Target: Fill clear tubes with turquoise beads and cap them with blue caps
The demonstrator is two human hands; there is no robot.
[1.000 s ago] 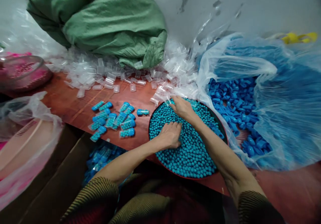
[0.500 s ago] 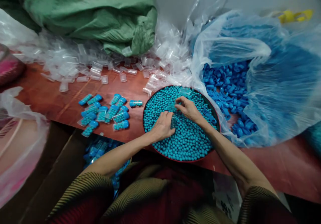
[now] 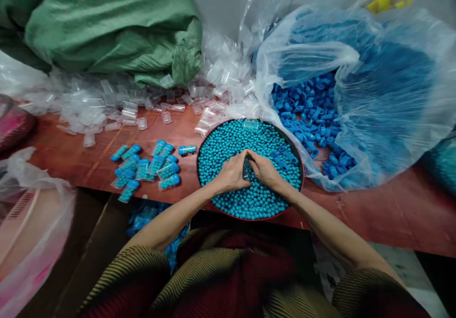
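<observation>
A round, red-rimmed tub is full of small turquoise beads. Over its middle my left hand is closed round a small clear plastic container. From the other side my right hand curls against the same container, its fingertips meeting those of my left. Most of the container is hidden by the fingers. Several blue caps lie on the beads to the right of my hands. Another clear container rests on the beads by the far rim.
Left of the tub lie several bead-filled containers with blue caps. Loose clear containers are heaped behind, under a green sack. To the right, a translucent bag spills blue caps. The red tabletop has its edge before me.
My right hand has come down and left to meet my left hand round the container. More blue caps show on the beads. The whole view has shifted a little.
</observation>
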